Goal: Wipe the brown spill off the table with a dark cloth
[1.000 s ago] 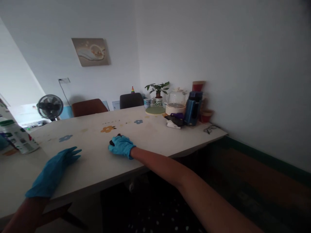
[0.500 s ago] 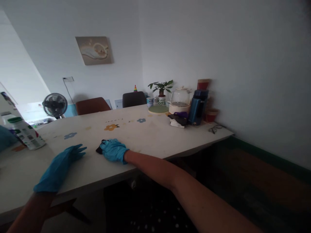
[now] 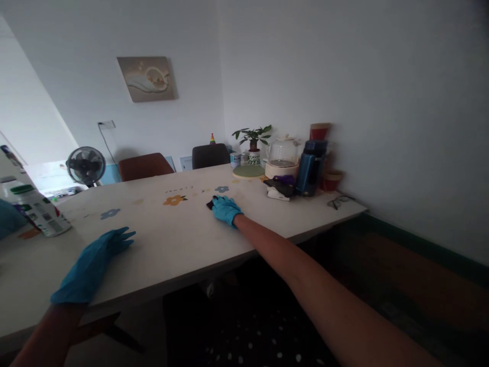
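In a blue glove, my right hand point(image 3: 226, 210) presses down on the white tabletop point(image 3: 183, 244). Its fingers are closed over a black cloth point(image 3: 210, 204), of which only a small dark edge shows past the fingertips. Printed on the table close by are a blue flower and an orange flower point(image 3: 174, 200). My left hand point(image 3: 100, 257), gloved in blue too, rests near the table's front edge with its fingers stretched out and nothing in them.
White bottles point(image 3: 40, 211) stand at the left. Towards the back right are a potted plant point(image 3: 253, 145), a green round mat point(image 3: 248, 172), a glass kettle point(image 3: 283, 155), a dark blue appliance point(image 3: 308, 168) and glasses point(image 3: 339, 202). Chairs point(image 3: 145, 167) and a fan point(image 3: 86, 165) are beyond the table.
My right hand has slid with the black cloth to the right and farther back across the tabletop. The left hand has stayed in place.
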`<state>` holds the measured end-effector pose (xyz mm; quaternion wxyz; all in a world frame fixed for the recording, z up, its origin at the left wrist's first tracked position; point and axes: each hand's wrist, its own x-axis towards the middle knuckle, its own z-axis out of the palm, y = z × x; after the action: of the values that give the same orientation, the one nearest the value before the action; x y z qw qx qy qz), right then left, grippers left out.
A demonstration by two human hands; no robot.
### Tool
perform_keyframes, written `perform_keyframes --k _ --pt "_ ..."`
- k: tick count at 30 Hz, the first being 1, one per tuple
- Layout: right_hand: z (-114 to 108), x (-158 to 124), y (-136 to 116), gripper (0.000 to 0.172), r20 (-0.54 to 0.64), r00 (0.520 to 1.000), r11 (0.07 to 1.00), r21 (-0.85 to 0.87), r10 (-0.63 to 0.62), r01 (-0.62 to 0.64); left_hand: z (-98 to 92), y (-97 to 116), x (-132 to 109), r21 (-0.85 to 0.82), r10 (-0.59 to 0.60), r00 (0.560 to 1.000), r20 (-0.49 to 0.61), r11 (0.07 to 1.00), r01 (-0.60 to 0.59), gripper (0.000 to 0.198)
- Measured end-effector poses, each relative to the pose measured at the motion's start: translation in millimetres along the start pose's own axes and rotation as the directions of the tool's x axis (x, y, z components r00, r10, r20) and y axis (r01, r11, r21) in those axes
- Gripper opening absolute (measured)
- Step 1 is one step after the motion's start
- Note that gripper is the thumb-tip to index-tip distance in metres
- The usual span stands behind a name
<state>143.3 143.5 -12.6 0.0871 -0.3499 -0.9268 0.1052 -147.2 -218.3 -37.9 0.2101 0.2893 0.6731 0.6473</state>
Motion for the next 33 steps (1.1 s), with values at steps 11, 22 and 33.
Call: perform_keyframes --k 11,22,33 --pt "-9.5 -16.3 41.0 0.071 -0.079 0.978 0.982 0.019 0.191 -0.190 11.2 13.8 -4.9 0.036 -0.045 0.998 -0.049 0.998 0.047 0.107" --pt "12.0 -23.7 -22.0 0.053 -0.089 0.996 1.000 -0.004 0.000 -0.001 15.3 22.0 -9.8 0.083 -0.064 0.997 -0.039 0.994 0.067 0.124" --pt "47.7 -27.2 -143.1 0.055 -0.039 0.934 0.935 -0.045 -0.355 0.353 11.6 9.7 -1.1 0.039 -0.040 0.999 -0.030 0.998 0.042 0.114"
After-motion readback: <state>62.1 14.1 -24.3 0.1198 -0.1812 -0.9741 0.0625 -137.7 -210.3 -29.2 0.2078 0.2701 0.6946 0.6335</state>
